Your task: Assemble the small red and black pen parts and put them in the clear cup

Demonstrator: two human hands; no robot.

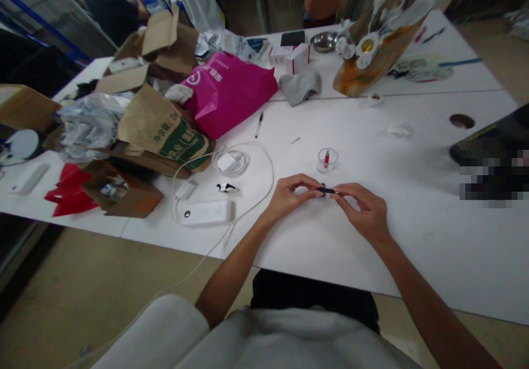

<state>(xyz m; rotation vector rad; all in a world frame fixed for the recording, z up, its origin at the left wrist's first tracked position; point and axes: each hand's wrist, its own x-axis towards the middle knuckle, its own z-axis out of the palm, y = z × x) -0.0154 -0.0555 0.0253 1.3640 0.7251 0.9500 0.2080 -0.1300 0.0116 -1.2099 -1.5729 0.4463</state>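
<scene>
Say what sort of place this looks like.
Probably a shared workroom, perhaps a small workshop: a long white table holds an open cardboard box and a coiled white cable, and a person is on its far side.

White table (433,248) under pink bag (231,93)

Two hands (289,195), one clear cup (320,167), two charger blocks (228,163), one magenta bag (231,95)
</scene>
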